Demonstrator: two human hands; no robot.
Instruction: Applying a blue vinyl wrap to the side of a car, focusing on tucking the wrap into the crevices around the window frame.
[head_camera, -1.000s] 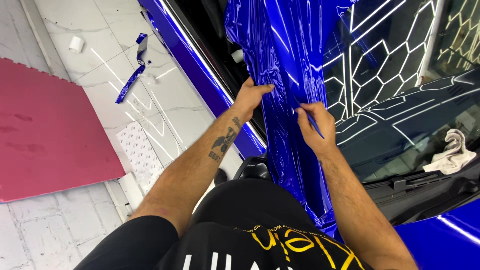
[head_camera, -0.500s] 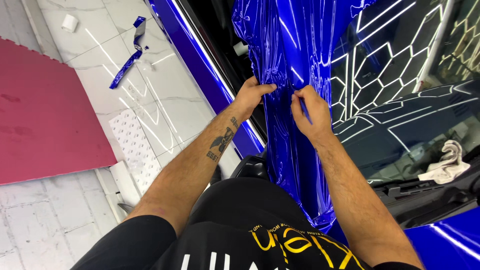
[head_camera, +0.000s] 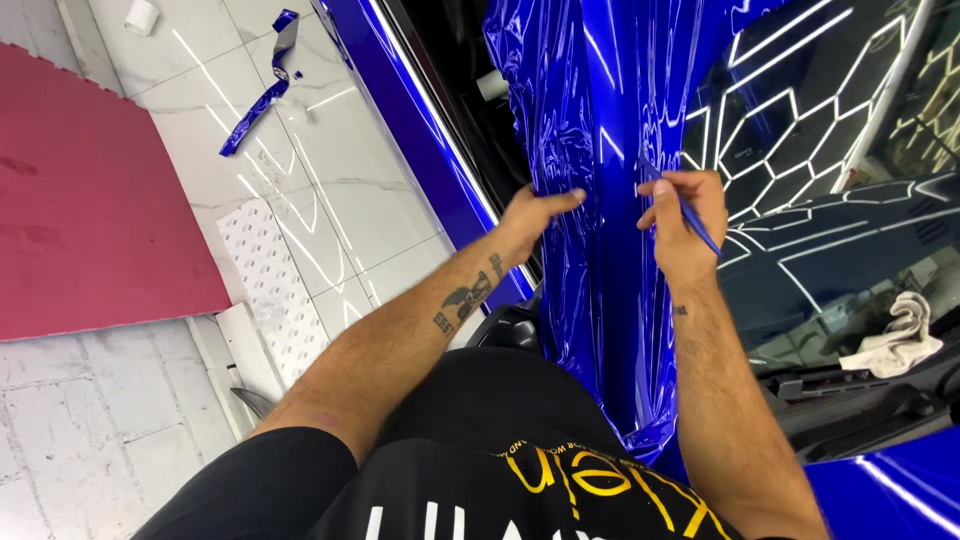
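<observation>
Glossy blue wrap film (head_camera: 600, 200); wrinkled, draped

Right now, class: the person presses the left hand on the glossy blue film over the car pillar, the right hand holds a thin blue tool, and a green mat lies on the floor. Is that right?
Not quite: the mat is red, not green, as the head view shows. The rest stands: the left hand presses on the glossy blue film, and the right hand holds a thin blue tool.

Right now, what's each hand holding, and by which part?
The right hand pinches a thin blue tool near its upper end, the rest trailing down past the palm. The left hand holds nothing; its fingers press flat on the glossy blue film.
</observation>
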